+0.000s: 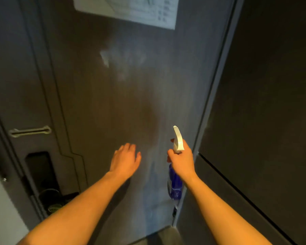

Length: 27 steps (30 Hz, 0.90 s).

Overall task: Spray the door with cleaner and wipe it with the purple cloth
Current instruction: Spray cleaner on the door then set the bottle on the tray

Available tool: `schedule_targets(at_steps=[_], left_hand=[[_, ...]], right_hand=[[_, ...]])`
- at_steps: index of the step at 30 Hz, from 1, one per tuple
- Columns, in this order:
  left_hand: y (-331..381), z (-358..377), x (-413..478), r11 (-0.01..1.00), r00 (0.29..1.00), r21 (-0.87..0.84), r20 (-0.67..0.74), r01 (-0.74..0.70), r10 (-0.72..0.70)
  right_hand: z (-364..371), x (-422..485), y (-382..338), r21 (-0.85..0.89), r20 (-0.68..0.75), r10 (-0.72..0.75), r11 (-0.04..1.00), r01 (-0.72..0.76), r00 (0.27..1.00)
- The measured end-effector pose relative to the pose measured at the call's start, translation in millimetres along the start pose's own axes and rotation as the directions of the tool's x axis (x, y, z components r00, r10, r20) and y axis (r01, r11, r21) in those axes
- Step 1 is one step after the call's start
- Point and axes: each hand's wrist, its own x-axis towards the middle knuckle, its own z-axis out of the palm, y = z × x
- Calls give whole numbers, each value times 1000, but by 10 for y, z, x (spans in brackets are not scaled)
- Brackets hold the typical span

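Observation:
A dark grey door fills the view in front of me. Wet spray marks show on its upper middle. My right hand is closed around the neck of a spray bottle with a blue body and a white trigger head, its nozzle pointing up toward the door. My left hand is held out close to the door with fingers apart and nothing in it. No purple cloth is in view.
A metal latch bar and a black lock panel sit on the door's left side. A paper notice is stuck at the top. A dark wall stands to the right.

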Motion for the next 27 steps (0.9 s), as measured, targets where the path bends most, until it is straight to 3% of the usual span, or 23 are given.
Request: schedule_targets(at_steps=[7,14,23,27], left_hand=[[-769,-886,905,995,976,96,-217,-3,24],[-1300,-1609,1527,986,865,131,-502,107,-27],[-1485,-1594,1919,938,916,260,-385,231,-118],[-1537,-1556,1944,933,910,280,-401,228,-102]], right_hand=[[650,556,-1019,65,12,-163,985,162,987],[1104,918,-1849,133,55,-320,941,310,946],[1469,1186,-2310,208,149,-363,921,330,920],[1480,1232,-2317,205,202,-344,930,304,917]])
